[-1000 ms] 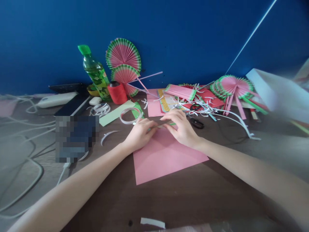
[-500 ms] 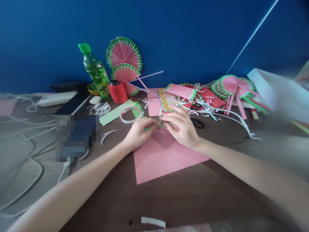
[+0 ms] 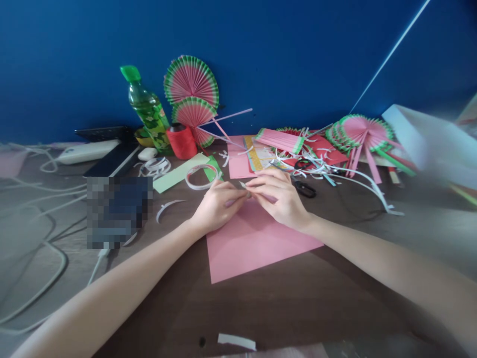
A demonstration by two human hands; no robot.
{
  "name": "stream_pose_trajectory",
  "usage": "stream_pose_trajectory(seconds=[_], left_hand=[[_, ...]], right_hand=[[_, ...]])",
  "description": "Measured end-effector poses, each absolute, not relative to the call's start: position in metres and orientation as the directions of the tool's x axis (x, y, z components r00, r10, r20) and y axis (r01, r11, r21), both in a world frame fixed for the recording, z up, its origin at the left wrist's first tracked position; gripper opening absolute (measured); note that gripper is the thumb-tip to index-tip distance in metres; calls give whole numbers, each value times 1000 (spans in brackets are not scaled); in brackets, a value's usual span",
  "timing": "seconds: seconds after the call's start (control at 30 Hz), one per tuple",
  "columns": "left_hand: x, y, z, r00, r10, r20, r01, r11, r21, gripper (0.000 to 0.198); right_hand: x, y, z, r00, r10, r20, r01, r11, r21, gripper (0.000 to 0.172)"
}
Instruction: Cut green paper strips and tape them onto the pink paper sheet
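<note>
A pink sheet of paper (image 3: 257, 243) lies askew in front of me, its far edge covered by my hands. At that edge my left hand (image 3: 219, 204) is closed, thumb and fingers pressed together; what its fingertips hold is hidden. My right hand (image 3: 281, 199) meets it from the other side in a pinch. A short whitish strip (image 3: 243, 185), like tape, sticks up at the right fingertips. Just beyond my left hand is a roll of tape (image 3: 203, 177), beside a pale green paper strip (image 3: 181, 173). Black-handled scissors (image 3: 305, 189) rest behind my right hand.
Pleated pink-and-green paper fans (image 3: 191, 82) lean on the blue wall; more fans (image 3: 359, 134) lie right. A green bottle (image 3: 147, 109), red thread spool (image 3: 181, 141), phone (image 3: 121, 211) and cables stand left. Paper scraps (image 3: 316, 166) are heaped behind. A white strip (image 3: 236, 341) lies near.
The whitish strip between my hands stood upright before; now only a short end shows. My fingertips have drawn closer together, and my right fingers have curled down. The pink sheet has stayed in place.
</note>
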State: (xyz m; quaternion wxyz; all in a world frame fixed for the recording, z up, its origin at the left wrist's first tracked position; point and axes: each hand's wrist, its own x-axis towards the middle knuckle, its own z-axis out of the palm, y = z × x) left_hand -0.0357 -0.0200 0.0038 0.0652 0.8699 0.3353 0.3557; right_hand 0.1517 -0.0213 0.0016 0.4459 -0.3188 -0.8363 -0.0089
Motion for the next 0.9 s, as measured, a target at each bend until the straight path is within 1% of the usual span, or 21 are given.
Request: stream_pose_trajectory(seconds=[0.27,0.4,0.57,0.73,0.83,0.9], left_hand=[[-34,-21,2,554,505,662,562,-813,150,18],[-33,-21,0,566,465,680,559,-824,99,18],[-33,-22,1,568,461,682,550,-829,103,18],[-33,-21,1,568,477,671,547,-827,125,19],[-33,-21,2,552,506,663,551,-818,165,20],[-33,-22,3,534,562,631,568,-792,225,20]], right_hand=[[152,-21,-1,-419,480,771,516,824,-233,9],[152,-20,-3,-432,470,769,498,836,-231,8],[153,-20,-3,-438,486,756,471,840,-268,9],[153,-21,0,-408,514,755,448,833,-325,11],[152,-22,2,-393,532,750,444,824,-352,11],[153,-20,3,-353,559,750,460,802,-381,12]])
